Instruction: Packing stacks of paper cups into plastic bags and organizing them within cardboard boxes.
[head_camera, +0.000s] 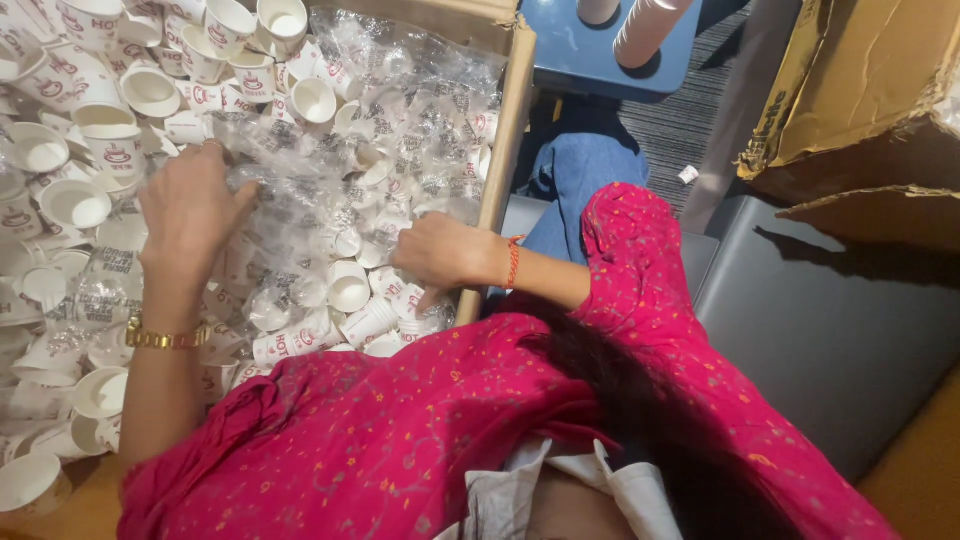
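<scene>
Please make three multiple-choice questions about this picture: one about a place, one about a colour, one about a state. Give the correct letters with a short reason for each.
1. Where do the small white paper cups lie?
A. in a large cardboard box
B. on a metal shelf
C. in a blue bucket

2. What colour is the band on the left wrist?
A. black
B. gold
C. green

3. How does the left hand rest?
A. closed in a fist in the air
B. spread flat on the clear plastic wrap
C. gripping a bottle

Answers: 1 A, brown box walls frame the cups. 2 B, the gold wristband shines yellow. 3 B, the palm presses on plastic over the cups, while the right hand reaches among the cups by the box edge.
</scene>
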